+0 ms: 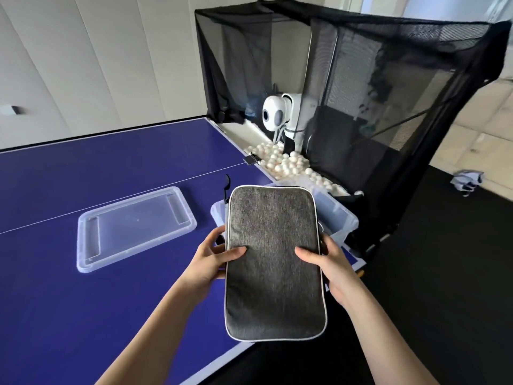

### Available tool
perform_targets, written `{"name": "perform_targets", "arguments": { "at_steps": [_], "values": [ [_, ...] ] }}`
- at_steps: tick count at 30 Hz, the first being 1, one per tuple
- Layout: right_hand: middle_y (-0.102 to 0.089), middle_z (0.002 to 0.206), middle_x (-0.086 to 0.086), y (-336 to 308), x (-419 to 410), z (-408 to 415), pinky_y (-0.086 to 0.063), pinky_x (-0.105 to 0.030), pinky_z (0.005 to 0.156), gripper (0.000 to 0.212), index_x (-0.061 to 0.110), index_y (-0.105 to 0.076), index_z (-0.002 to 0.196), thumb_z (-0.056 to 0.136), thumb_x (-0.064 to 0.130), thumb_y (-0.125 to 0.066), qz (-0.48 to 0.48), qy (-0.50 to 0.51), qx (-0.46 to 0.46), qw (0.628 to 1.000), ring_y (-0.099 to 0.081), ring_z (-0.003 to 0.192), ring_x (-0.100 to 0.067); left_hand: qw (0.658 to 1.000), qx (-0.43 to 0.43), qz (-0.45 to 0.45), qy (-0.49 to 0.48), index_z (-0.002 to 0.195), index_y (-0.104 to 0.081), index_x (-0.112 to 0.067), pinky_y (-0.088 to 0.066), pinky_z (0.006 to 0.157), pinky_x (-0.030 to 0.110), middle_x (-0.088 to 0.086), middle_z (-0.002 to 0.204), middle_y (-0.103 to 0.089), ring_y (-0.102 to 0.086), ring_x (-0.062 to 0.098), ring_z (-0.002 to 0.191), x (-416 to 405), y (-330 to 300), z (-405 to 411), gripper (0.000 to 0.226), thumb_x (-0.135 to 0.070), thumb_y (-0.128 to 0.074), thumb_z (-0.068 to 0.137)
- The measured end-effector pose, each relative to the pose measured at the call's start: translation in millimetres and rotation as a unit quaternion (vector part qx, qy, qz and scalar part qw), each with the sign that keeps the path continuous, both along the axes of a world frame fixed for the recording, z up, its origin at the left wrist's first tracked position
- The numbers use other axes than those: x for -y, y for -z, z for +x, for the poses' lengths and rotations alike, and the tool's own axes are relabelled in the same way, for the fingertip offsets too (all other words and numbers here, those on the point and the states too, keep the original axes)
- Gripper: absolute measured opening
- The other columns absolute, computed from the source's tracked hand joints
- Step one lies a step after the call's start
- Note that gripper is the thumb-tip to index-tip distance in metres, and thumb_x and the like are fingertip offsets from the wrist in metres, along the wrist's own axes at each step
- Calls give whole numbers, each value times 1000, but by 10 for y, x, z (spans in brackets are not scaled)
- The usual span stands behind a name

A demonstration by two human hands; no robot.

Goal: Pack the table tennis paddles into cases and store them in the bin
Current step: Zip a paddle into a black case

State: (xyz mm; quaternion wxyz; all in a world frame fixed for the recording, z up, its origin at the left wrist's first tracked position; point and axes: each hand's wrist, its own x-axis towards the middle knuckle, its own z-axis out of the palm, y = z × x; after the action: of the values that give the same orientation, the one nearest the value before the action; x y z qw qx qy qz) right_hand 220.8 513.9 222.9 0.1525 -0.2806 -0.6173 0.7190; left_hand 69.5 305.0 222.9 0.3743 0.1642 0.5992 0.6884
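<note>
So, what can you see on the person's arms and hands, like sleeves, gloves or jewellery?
Nothing is worn that shows here. The left hand and the right hand are bare, with no gloves, rings or watch in view. Both forearms are bare as far as the frame's lower edge, so no sleeves show.

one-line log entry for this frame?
both hands: left hand, right hand hold grey case | above open bin | lid on table

Heathered dark grey paddle case [273, 262] with white piping, centre frame. Translucent colourless bin lid [133, 227], centre left, on a deep blue table tennis table [69, 301] with white lines. Black mesh net [388, 79], white balls [286, 162] and white ball machine [277, 113], upper right.
</note>
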Motion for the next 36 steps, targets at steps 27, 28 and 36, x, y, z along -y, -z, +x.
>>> {"name": "perform_targets", "arguments": {
  "at_steps": [27, 28, 36],
  "values": [
    [-68, 118, -8, 285, -1323, -1191, -55, -41, 75, 45, 29, -64, 110, 66, 31, -74, -212, 69, -41, 974, -64, 106, -24, 911, 172, 180, -328, 126, -47, -29, -57, 64, 37, 7, 101, -74, -72, 23, 82, -1898, 406, -814, 68, -17, -78, 66],
    [-68, 118, -7, 307, -1292, -1243, -55, -45, 82, 51, 27, -62, 115, 66, 31, -75, -222, 76, -47, 971, -64, 108, -25, 908, 173, 182, -335, 125, -46, -29, -57, 65, 38, 8, 104, -73, -71, 24, 84, -1961, 411, -780, 69, -18, -79, 65],
    [-68, 120, -2, 289, -1846, -1478, -55, -48, 84, 50, 31, -61, 120, 71, 23, -72, -240, 28, -67, 968, -65, 109, -25, 934, 136, 140, -299, 120, -52, -19, -57, 86, 43, 17, 119, -66, -67, 32, 103, -2043, 382, -560, 57, -24, -80, 70]
  ]
}}
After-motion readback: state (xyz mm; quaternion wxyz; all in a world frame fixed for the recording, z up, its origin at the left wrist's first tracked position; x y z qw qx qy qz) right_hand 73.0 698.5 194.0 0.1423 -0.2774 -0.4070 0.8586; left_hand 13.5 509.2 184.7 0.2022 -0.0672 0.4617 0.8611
